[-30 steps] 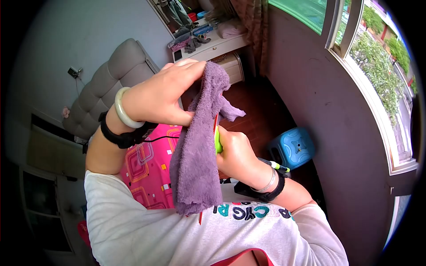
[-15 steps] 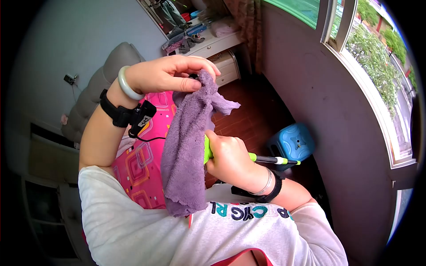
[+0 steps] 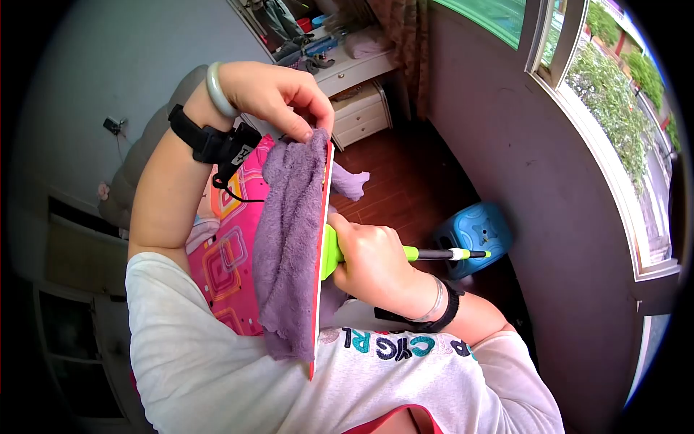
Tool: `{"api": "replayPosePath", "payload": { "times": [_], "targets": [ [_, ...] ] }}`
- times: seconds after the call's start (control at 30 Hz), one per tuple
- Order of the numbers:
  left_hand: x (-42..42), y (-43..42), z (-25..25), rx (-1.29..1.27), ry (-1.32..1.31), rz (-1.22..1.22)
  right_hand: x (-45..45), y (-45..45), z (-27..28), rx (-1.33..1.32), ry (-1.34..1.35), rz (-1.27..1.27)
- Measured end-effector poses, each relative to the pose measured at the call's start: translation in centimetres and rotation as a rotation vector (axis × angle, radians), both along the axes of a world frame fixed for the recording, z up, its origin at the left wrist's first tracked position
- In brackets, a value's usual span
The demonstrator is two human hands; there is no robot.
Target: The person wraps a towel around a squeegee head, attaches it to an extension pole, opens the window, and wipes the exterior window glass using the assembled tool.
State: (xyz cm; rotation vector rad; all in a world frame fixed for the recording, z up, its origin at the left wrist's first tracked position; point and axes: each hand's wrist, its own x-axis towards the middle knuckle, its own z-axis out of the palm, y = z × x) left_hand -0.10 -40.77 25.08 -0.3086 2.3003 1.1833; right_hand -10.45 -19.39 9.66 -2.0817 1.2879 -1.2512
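Note:
A fluffy purple cloth (image 3: 289,246) hangs over the left face of a flat, upright board with a red and white edge (image 3: 322,267). At the board's top end my left hand (image 3: 285,98) pinches the cloth between thumb and fingers. My right hand (image 3: 372,260) is wrapped round the green joint (image 3: 330,252) behind the board. From that fist a black and green pole (image 3: 437,254) extends to the right. A loose corner of cloth (image 3: 350,181) sticks out past the board's right side.
A bed with a pink patterned cover (image 3: 231,267) lies at the left. Beyond stands a white dresser (image 3: 361,76) with things on it. A blue stool (image 3: 478,235) is on the dark wooden floor (image 3: 405,170), near the wall under the window (image 3: 614,145).
The cloth and board have turned, so the board's edge now shows along its length. My left hand has risen and closed on the cloth's top edge; the pole has come into fuller view.

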Motion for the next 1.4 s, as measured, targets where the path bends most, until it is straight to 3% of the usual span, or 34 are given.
{"api": "replayPosePath", "payload": {
  "times": [0.13, 0.3, 0.33, 0.4, 0.43, 0.47, 0.5, 0.57, 0.63, 0.73, 0.83, 0.97, 1.07, 1.33, 1.4],
  "targets": [
    [-3.5, 1.7, -1.9, -0.206, -0.144, -0.131, 0.2, -0.1, 0.3, 0.016, 0.052, 0.002],
    [-6.6, 2.2, -6.1, 0.100, -0.151, -0.165, 0.1, -0.4, 0.1, -0.012, -0.006, 0.003],
    [-6.9, 1.8, -6.1, -0.060, -0.166, -0.224, 0.0, -0.5, 0.0, -0.003, -0.004, 0.000],
    [-6.4, 1.5, -4.9, -0.701, -0.094, -0.230, -0.3, -1.1, -0.5, 0.037, -0.078, -0.016],
    [-6.2, 1.7, -2.9, -0.976, -0.060, -0.108, -0.6, -1.8, -0.9, 0.059, -0.118, -0.027],
    [-5.0, 0.1, -1.8, -1.098, 0.279, -0.067, -1.0, -2.5, -1.4, 0.081, -0.158, -0.040],
    [-4.6, -0.7, -0.9, -1.023, 0.562, 0.077, -1.4, -3.3, -1.7, 0.085, -0.211, -0.062],
    [-0.6, 8.7, 3.4, -0.833, 0.585, 0.181, -2.9, -4.5, -1.3, 0.165, -0.277, -0.126],
    [1.8, 11.7, 1.3, -0.678, 0.590, 0.123, -4.4, -5.2, -0.8, 0.218, -0.435, -0.090],
    [3.6, 13.8, -1.6, -0.858, 0.522, 0.222, -4.9, -5.9, -1.3, 0.266, -0.533, 0.013],
    [4.9, 14.5, -2.4, -0.817, 0.411, 0.228, -4.9, -5.9, -1.9, 0.384, -0.599, 0.140],
    [5.2, 16.9, -2.9, -0.996, 0.354, 0.174, -5.3, -5.8, -1.9, 0.526, -0.602, 0.150],
    [5.9, 16.7, -5.1, -1.113, 0.464, 0.203, -5.7, -5.9, -1.6, 0.662, -0.731, 0.196],
    [5.9, 17.1, -8.1, -1.478, 0.821, 0.235, -8.5, -6.5, -2.3, 0.668, -0.872, 0.397],
    [5.9, 17.6, -9.1, -1.476, 0.933, 0.289, -8.4, -6.4, -1.7, 0.599, -0.901, 0.336]
  ]
}}
